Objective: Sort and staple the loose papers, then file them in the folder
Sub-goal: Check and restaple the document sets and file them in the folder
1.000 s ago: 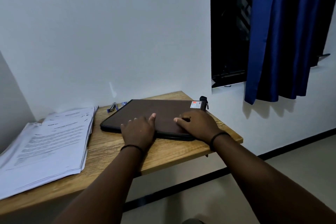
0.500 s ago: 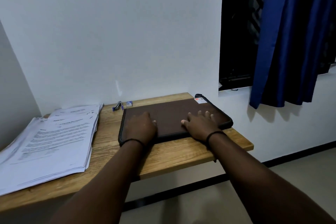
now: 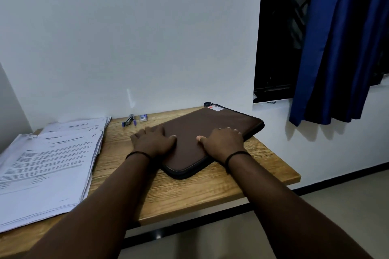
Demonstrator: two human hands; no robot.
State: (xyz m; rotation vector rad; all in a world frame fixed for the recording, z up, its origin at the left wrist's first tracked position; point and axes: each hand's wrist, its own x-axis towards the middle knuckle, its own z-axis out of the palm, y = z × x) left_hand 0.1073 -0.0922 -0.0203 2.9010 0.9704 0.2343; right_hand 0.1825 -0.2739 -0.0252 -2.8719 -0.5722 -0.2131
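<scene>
A brown zip folder (image 3: 212,126) lies flat on the right half of the wooden desk (image 3: 189,191), turned at an angle with one corner toward me. My left hand (image 3: 152,141) rests flat on its left edge, partly on the desk. My right hand (image 3: 223,143) lies flat on its near right side. Both hands have fingers spread. A thick stack of printed loose papers (image 3: 48,162) sits on the desk's left part. A small blue stapler (image 3: 128,120) lies by the wall behind the hands.
A small staple box (image 3: 143,118) sits next to the stapler. The white wall backs the desk. A dark window (image 3: 277,33) and blue curtain (image 3: 341,44) are at the right. The desk's right edge drops to the floor.
The folder has been turned under both hands, its right end swinging back toward the wall and its near corner toward me. Both hands stayed flat on it.
</scene>
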